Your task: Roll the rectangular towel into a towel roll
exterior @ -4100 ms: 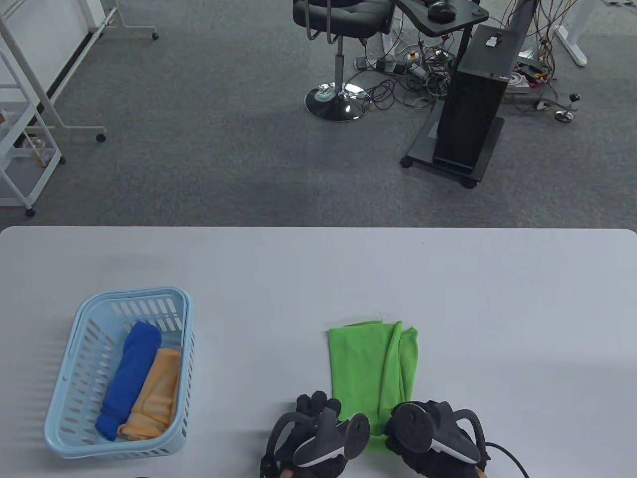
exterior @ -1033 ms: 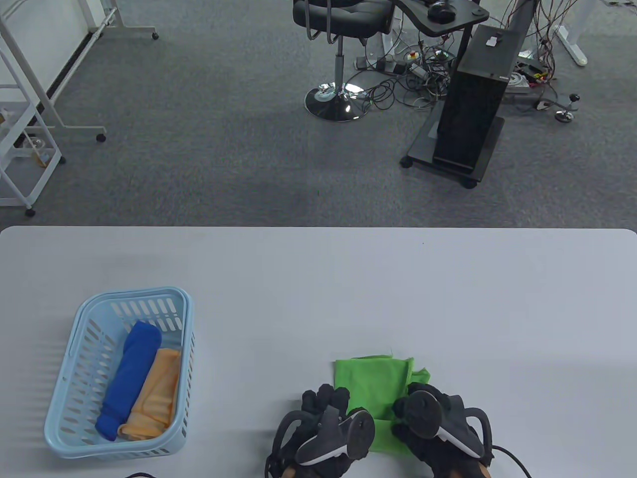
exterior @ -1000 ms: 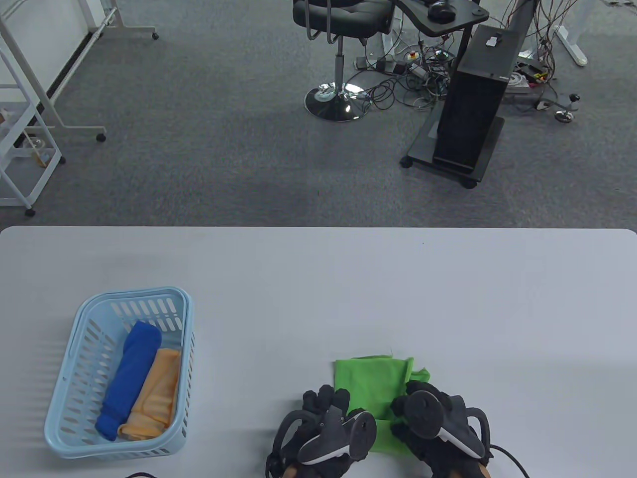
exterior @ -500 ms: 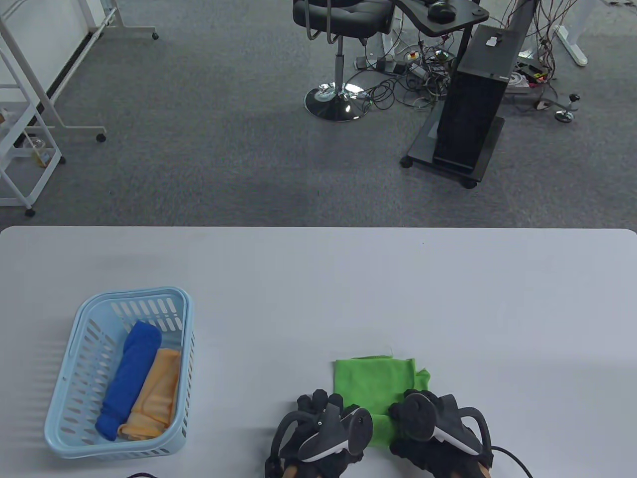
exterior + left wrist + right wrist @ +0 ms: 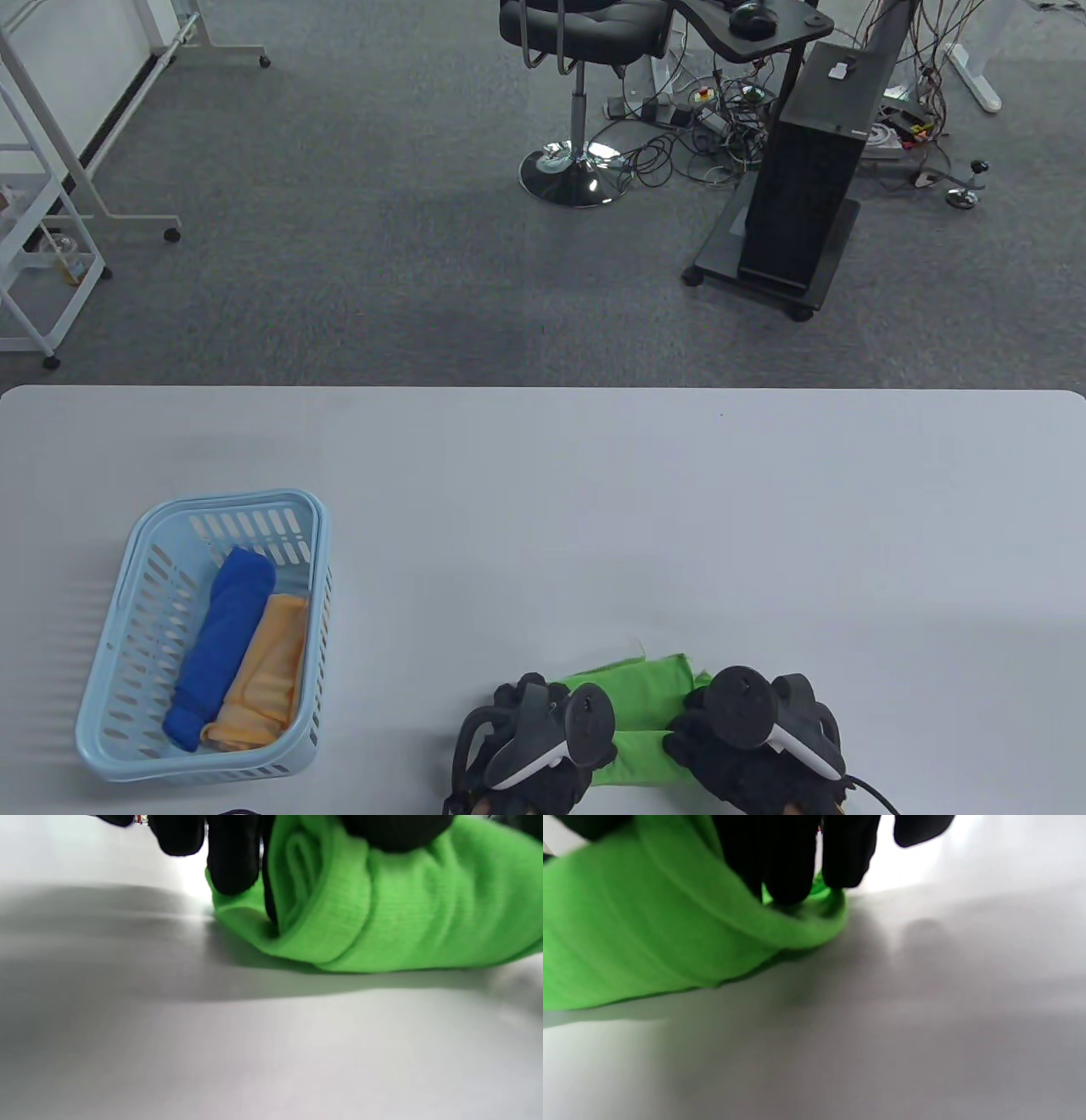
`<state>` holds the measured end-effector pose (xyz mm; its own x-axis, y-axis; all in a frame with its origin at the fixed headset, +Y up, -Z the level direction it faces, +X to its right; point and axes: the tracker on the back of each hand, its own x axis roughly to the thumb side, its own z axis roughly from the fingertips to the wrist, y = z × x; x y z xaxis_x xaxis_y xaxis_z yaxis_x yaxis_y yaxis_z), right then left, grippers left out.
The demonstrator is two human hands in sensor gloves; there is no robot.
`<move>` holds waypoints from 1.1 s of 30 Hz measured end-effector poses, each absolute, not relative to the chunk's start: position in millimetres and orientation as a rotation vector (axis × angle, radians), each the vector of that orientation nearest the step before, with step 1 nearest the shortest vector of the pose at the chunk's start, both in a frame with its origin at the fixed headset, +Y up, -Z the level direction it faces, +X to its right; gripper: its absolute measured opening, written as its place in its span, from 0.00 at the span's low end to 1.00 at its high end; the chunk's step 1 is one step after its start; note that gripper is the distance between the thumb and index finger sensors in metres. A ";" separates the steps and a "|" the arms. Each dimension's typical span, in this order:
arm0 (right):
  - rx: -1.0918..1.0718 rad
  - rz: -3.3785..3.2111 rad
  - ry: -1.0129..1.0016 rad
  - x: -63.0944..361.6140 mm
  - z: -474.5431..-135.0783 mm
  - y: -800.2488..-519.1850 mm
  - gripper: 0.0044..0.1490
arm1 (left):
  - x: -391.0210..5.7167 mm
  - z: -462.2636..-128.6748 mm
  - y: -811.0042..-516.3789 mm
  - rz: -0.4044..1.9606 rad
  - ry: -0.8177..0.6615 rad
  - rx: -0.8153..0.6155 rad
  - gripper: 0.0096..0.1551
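Table view shows the green towel at the near edge, partly rolled, with the left hand and right hand gripping either end. Best to keep even pressure, tucking the far flap tight so the coil does not loosen.

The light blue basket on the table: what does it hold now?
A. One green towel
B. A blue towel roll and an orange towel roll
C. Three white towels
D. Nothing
B: the light blue basket holds a blue towel roll and an orange towel roll, lying side by side.
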<state>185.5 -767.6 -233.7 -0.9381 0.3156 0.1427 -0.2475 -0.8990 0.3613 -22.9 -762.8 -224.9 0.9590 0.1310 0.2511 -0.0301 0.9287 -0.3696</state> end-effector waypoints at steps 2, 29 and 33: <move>0.298 2.846 0.416 180.6 -232.6 -760.9 0.45 | -18.5 -225.4 -763.0 0.014 -0.279 -0.365 0.39; 0.322 2.883 0.503 172.9 -234.7 -769.2 0.41 | -1.2 -222.6 -764.9 -0.095 -0.363 -0.284 0.45; 0.355 2.835 0.540 169.4 -228.9 -761.4 0.40 | -3.5 -222.6 -763.2 -0.026 -0.411 -0.306 0.35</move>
